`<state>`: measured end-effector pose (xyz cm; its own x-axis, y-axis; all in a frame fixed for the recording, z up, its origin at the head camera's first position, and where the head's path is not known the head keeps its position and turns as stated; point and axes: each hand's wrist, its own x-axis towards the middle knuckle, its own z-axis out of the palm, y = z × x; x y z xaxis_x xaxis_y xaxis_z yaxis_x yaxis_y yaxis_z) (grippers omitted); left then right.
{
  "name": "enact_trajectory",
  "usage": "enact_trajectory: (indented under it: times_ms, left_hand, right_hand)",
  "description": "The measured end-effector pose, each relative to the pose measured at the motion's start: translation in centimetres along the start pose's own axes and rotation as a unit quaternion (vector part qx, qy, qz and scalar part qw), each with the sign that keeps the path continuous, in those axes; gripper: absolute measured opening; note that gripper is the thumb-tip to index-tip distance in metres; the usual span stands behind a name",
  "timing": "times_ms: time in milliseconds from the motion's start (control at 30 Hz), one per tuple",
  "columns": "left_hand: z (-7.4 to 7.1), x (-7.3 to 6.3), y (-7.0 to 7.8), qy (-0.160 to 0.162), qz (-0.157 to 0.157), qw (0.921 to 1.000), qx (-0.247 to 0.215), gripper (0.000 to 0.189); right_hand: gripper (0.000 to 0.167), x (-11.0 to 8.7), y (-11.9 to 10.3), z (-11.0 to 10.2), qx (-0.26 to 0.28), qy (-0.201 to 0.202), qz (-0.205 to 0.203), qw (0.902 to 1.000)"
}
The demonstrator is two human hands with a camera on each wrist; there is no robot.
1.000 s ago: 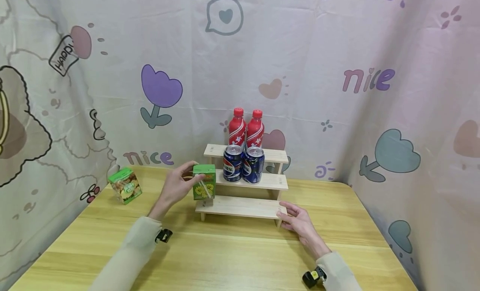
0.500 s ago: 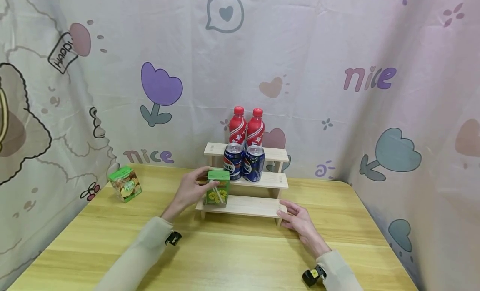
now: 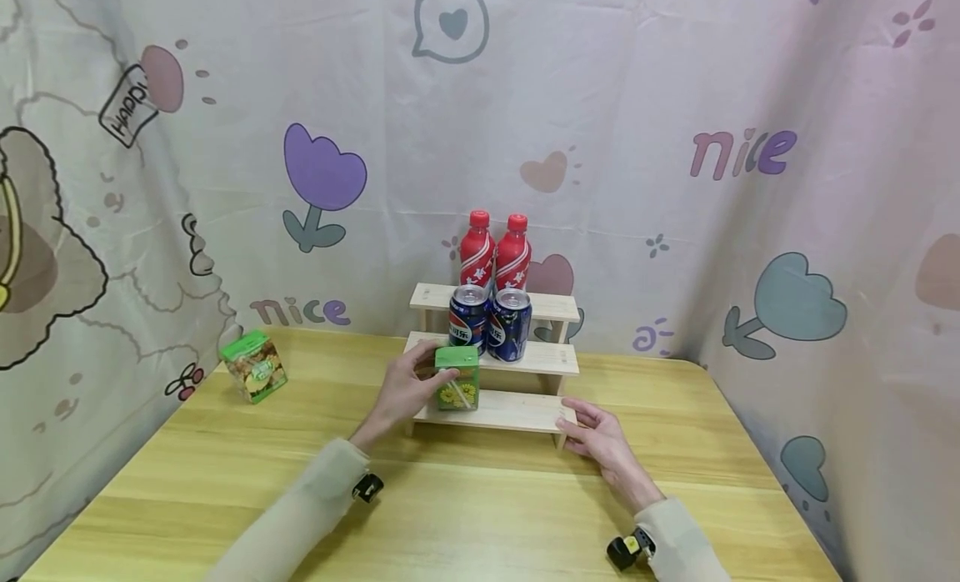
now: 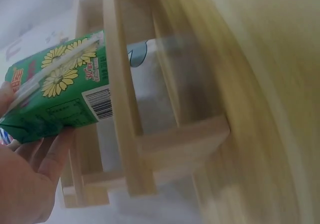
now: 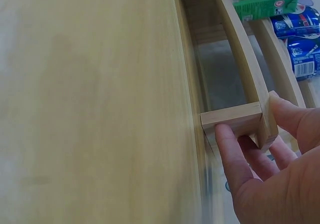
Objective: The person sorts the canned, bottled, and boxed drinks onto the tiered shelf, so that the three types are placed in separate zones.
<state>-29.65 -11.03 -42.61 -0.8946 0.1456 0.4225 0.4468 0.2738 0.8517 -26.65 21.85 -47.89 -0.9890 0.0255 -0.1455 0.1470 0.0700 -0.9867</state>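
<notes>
A green drink carton (image 3: 463, 361) with yellow flowers and a straw on its side is in my left hand (image 3: 405, 390), held between thumb and fingers. It stands upright at the lowest step of a three-step wooden display rack (image 3: 517, 411), left of that step's middle. In the left wrist view the carton's (image 4: 60, 91) base meets the step's front edge; whether it rests there, I cannot tell. My right hand (image 3: 603, 444) grips the right end of the lowest step. In the right wrist view its thumb (image 5: 285, 111) lies on the board and the fingers reach the leg.
Two blue cola cans (image 3: 510, 325) stand on the middle step. Behind them, two red-capped bottles (image 3: 513, 257) stand on the top step. A second green-topped carton (image 3: 255, 367) sits at the table's back left. A patterned curtain (image 3: 600, 90) hangs behind the table (image 3: 480, 507).
My left hand has carried the green carton to the right along the lowest step, and slightly lower at first. The right hand has kept its grip on the rack.
</notes>
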Motion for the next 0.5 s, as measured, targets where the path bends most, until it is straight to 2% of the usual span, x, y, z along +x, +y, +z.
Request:
enact_trajectory:
  times_ms: [200,400,500]
  left_hand:
    - [1.6,0.1,0.0,0.01,0.011,0.9999,-0.008,0.051]
    - [2.8,0.3,0.3,0.002,0.033,0.9994,0.012,0.043]
    - [3.4,0.4,0.6,-0.001,0.042,0.9991,0.007,0.044]
  right_hand:
    - [0.052,0.0,0.0,0.0,0.0,0.0,0.001,1.0]
    - [0.052,0.0,0.1,0.0,0.005,0.0,0.002,1.0]
    - [0.052,0.0,0.1,0.0,0.005,-0.002,0.001,1.0]
